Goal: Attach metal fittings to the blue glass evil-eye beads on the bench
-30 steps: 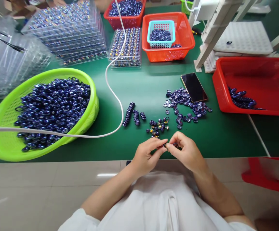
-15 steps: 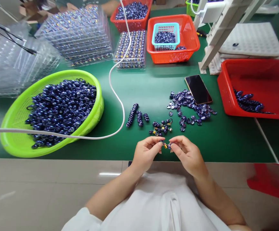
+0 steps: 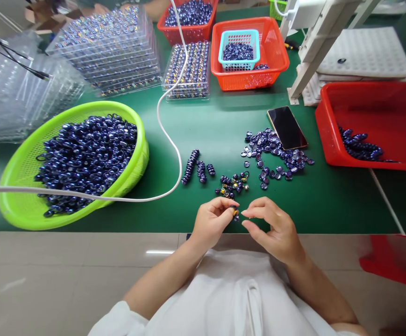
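Between thumb and index finger, my left hand (image 3: 212, 223) pinches a small dark-blue and gold ring-like piece (image 3: 236, 213). Just to its right is my right hand (image 3: 274, 228), thumb and fingers apart with nothing visible between them. Beyond my hands lies a small heap of similar blue and gold pieces (image 3: 233, 184). Farther left, several dark-blue rings stand in short stacked rows (image 3: 190, 166). Loose dark-blue caps (image 3: 267, 142) are scattered on the right, partly against a phone (image 3: 287, 128).
A lime-green basket (image 3: 6, 186) full of dark-blue rings stands left, with a white cable (image 3: 169, 135) across it. Behind are stacked clear trays (image 3: 125, 70) and an orange-red basket (image 3: 276, 70) holding a light-blue basket (image 3: 239, 65). A red bin (image 3: 395, 112) stands right, near a metal post (image 3: 315, 60).
My right hand has let go of the small piece, and its thumb and fingers have spread apart. My left hand still holds the piece, which now hangs downward.
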`<state>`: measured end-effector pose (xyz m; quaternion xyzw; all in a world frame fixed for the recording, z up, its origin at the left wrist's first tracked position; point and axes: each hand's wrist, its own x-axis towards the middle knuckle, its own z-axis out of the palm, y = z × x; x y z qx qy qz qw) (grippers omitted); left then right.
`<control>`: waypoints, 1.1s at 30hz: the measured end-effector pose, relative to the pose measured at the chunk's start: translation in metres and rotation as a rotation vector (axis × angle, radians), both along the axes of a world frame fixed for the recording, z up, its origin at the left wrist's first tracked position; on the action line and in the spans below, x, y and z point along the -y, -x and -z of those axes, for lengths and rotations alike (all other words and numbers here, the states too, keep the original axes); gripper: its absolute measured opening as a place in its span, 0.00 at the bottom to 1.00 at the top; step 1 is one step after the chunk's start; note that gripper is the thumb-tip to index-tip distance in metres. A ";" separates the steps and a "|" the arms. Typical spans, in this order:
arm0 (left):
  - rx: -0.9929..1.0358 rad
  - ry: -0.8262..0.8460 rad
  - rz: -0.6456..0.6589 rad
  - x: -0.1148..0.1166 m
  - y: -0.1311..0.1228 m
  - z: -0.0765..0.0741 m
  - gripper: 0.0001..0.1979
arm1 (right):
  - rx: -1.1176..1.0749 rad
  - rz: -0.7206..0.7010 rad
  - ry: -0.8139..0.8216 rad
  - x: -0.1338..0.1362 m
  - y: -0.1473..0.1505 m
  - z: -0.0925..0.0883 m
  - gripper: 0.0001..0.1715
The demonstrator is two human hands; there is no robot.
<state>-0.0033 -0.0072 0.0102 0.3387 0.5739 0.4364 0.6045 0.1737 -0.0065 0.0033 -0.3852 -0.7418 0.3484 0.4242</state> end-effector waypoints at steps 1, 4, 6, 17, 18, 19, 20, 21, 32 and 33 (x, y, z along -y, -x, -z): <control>-0.005 -0.007 0.010 0.000 -0.001 0.001 0.05 | 0.037 0.006 -0.047 0.000 0.001 0.000 0.14; -0.026 -0.020 0.056 0.001 -0.003 0.002 0.06 | 0.155 0.036 -0.177 -0.001 0.005 0.005 0.13; -0.049 -0.020 0.092 0.001 -0.003 0.002 0.07 | 0.204 0.053 -0.215 -0.001 0.006 0.009 0.13; -0.258 -0.365 0.297 0.009 0.001 0.009 0.15 | 0.074 0.098 0.129 -0.004 0.001 0.004 0.05; -0.286 -0.414 0.300 0.009 0.001 0.009 0.15 | 0.067 0.099 0.172 -0.005 0.001 0.003 0.05; -0.303 -0.451 0.300 0.009 0.000 0.009 0.15 | 0.062 0.104 0.214 -0.006 0.000 0.002 0.05; -0.314 -0.475 0.299 0.009 0.000 0.008 0.14 | 0.059 0.111 0.253 -0.006 0.000 0.002 0.06; -0.319 -0.488 0.296 0.009 -0.001 0.008 0.14 | 0.056 0.120 0.290 -0.007 0.000 0.002 0.06; -0.149 -0.208 0.212 0.006 0.001 0.002 0.09 | 0.002 0.044 0.348 -0.003 -0.002 0.002 0.04; -0.087 -0.153 0.206 0.004 0.002 0.002 0.09 | -0.011 0.024 0.314 -0.003 -0.004 0.004 0.04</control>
